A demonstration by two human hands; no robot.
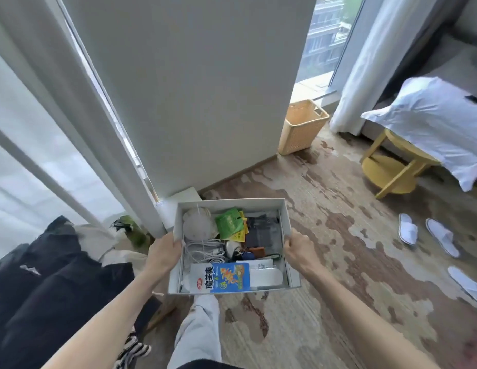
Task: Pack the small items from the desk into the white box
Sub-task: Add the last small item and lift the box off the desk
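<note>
I hold the white box (292, 265) in the air above the carpet, in the lower middle of the head view. My left hand (164, 253) grips its left wall and my right hand (298, 249) grips its right wall. Inside lie a white mask (198, 225), a green packet (230, 222) over yellow ones, a dark wallet-like item (262, 230), coiled white cables (204, 251), a blue-and-white snack packet (222, 278) and other small things. No desk is in view.
A white wall panel (194, 89) rises just beyond the box. A woven basket (301, 126) stands by the window. A yellow round table (394, 166) with white bedding is at right, white slippers (429, 233) on the carpet. Dark clothing (45, 275) lies at left. My leg (200, 328) is below the box.
</note>
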